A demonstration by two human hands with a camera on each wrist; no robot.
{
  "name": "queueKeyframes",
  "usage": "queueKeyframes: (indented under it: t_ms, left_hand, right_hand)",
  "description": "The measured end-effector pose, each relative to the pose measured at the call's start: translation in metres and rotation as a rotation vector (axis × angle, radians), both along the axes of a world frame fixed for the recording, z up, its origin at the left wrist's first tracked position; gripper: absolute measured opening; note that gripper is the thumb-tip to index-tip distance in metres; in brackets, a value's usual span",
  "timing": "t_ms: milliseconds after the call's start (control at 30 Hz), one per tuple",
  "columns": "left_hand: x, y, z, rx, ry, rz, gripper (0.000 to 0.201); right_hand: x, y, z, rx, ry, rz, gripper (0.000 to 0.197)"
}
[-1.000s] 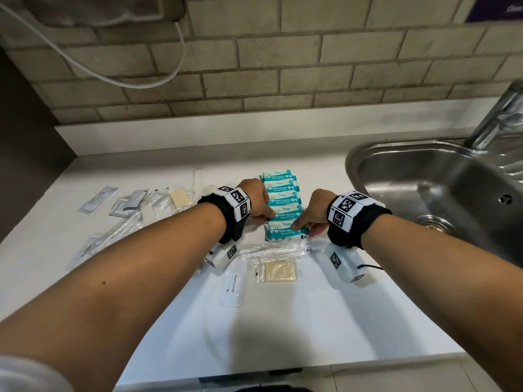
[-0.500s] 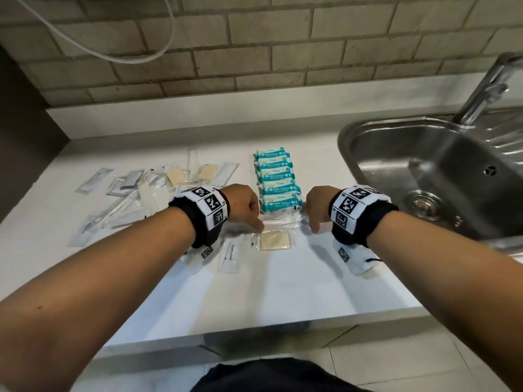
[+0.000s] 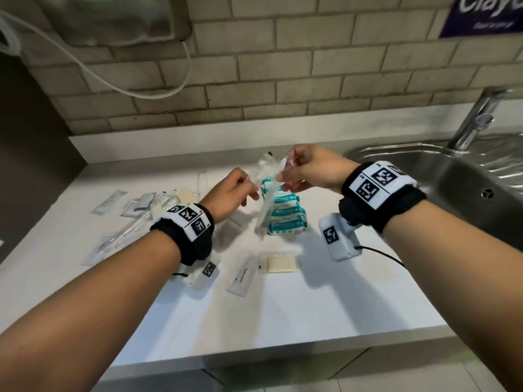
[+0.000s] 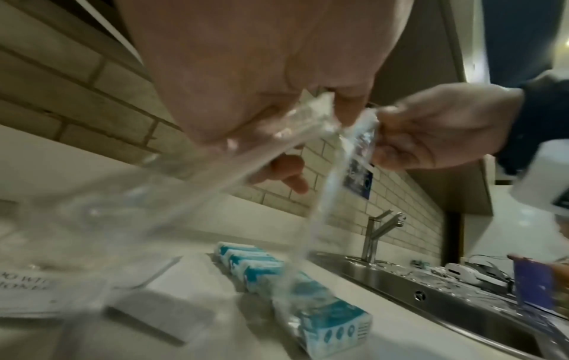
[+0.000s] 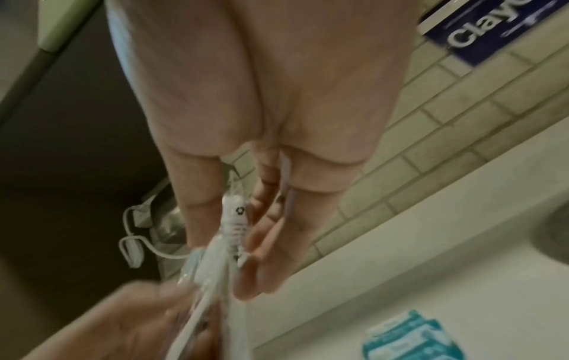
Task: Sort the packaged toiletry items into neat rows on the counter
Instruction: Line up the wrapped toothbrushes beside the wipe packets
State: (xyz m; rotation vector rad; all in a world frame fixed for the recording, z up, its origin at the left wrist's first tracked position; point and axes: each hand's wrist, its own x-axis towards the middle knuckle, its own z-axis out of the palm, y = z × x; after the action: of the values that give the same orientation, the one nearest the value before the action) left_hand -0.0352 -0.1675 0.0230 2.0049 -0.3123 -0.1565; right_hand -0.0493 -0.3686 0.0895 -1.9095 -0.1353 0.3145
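Both hands are raised above the white counter (image 3: 283,321). My left hand (image 3: 240,192) pinches the end of one clear toothbrush packet (image 4: 215,165), which trails down to the left. My right hand (image 3: 294,172) pinches a second clear packet (image 3: 264,210) by its top; it hangs down in front of the wipes. In the right wrist view a wrapped toothbrush head (image 5: 235,219) sits between thumb and fingers. A neat row of teal wipe packs (image 3: 287,216) runs away from me under the hands. The two packets are blurred.
A soap packet (image 3: 280,263) and a toothpaste sachet (image 3: 242,275) lie near the front of the wipes row. Several loose clear and foil packets (image 3: 135,210) are scattered at the left. The steel sink (image 3: 467,176) and tap (image 3: 475,117) are at the right.
Both hands were down at the counter by the near end of the wipes row. They have risen, each lifting a clear toothbrush packet off the counter.
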Motion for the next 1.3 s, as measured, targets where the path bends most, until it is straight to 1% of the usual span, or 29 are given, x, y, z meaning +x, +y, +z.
queueKeyframes:
  t_ms: [67,100,133,167,200,233,267,333,367,400,433,500,567,600,633,700,733,767,800,867,933,1033,1067,1133,1167,1233,1300]
  left_hand:
    - [-0.003,-0.001,0.002,-0.094,0.027,-0.069,0.033]
    - [-0.005,-0.001,0.002,-0.079,0.021,-0.085,0.040]
    - [-0.006,0.001,0.001,-0.027,0.009,-0.073,0.039]
    - [-0.005,0.004,0.000,0.047,-0.010,-0.035,0.030]
    - [-0.003,0.009,0.000,0.098,-0.029,0.017,0.023]
    - [0.000,0.015,0.000,0.103,-0.046,0.068,0.019]
    - [0.002,0.021,0.000,0.076,-0.056,0.121,0.017]
    - [0.008,0.033,0.004,0.013,-0.087,0.212,0.016]
    - [0.009,0.039,0.006,-0.003,-0.100,0.243,0.016]
    - [0.011,0.045,0.009,-0.017,-0.110,0.265,0.015]
    - [0.012,0.050,0.010,-0.029,-0.111,0.279,0.015]
    - [0.014,0.061,0.010,-0.039,-0.103,0.299,0.015]
    - [0.014,0.069,0.007,-0.031,-0.096,0.321,0.015]
    - [0.013,0.071,0.006,-0.023,-0.090,0.328,0.015]
    - [0.012,0.074,0.005,-0.020,-0.081,0.331,0.014]
    - [0.008,0.078,0.002,-0.005,-0.057,0.331,0.015]
    - [0.006,0.080,0.001,0.004,-0.044,0.323,0.015]
    - [0.004,0.082,0.000,0.007,-0.036,0.317,0.015]
    - [0.003,0.086,0.001,0.006,-0.033,0.317,0.015]
    - [0.003,0.094,0.001,0.005,-0.034,0.328,0.016]
    - [0.003,0.102,0.001,0.002,-0.029,0.348,0.017]
    - [0.007,0.114,0.000,0.006,-0.038,0.381,0.021]
    - [0.008,0.116,0.000,0.004,-0.039,0.385,0.022]
    - [0.011,0.123,0.001,0.006,-0.045,0.391,0.023]
    - [0.013,0.126,0.002,0.007,-0.049,0.393,0.023]
    - [0.016,0.135,0.003,0.010,-0.055,0.391,0.024]
    - [0.020,0.143,0.005,0.024,-0.059,0.384,0.024]
  right_hand:
    - [0.002,0.016,0.003,0.056,-0.014,0.004,0.023]
    - [0.003,0.022,0.003,0.068,-0.017,0.008,0.022]
    - [0.004,0.027,0.001,0.066,-0.009,0.013,0.021]
    - [0.006,0.030,-0.002,0.036,0.017,0.026,0.023]
    - [0.005,0.032,-0.006,-0.043,0.060,0.052,0.028]
    - [0.003,0.034,-0.015,-0.186,0.102,0.093,0.036]
    - [-0.001,0.036,-0.026,-0.389,0.120,0.159,0.042]
    - [-0.015,0.042,-0.057,-0.829,0.067,0.336,0.050]
    - [-0.023,0.046,-0.072,-0.974,0.039,0.424,0.052]
    - [-0.030,0.050,-0.084,-1.051,0.019,0.485,0.054]
    - [-0.033,0.052,-0.092,-1.077,0.016,0.516,0.056]
    - [-0.032,0.055,-0.097,-1.084,0.042,0.557,0.054]
    - [-0.029,0.061,-0.093,-1.101,0.038,0.592,0.037]
    - [-0.027,0.065,-0.089,-1.105,0.004,0.614,0.028]
    - [-0.026,0.070,-0.085,-1.080,-0.028,0.630,0.025]
    - [-0.023,0.083,-0.078,-0.983,-0.054,0.650,0.034]
    - [-0.025,0.090,-0.077,-0.953,-0.051,0.677,0.044]
    - [-0.026,0.095,-0.077,-0.958,-0.058,0.716,0.055]
    - [-0.027,0.101,-0.081,-0.996,-0.089,0.769,0.059]
    - [-0.026,0.107,-0.094,-1.065,-0.139,0.841,0.051]
    - [-0.021,0.106,-0.105,-1.112,-0.130,0.827,0.039]
    - [-0.011,0.104,-0.111,-1.129,-0.172,0.798,0.032]
    - [-0.008,0.104,-0.111,-1.090,-0.155,0.783,0.030]
    - [0.001,0.110,-0.104,-0.942,-0.088,0.667,0.027]
    - [0.007,0.113,-0.099,-0.863,-0.066,0.570,0.031]
    - [0.028,0.123,-0.093,-0.732,-0.062,0.340,0.046]
    - [0.049,0.135,-0.093,-0.680,-0.028,0.168,0.057]
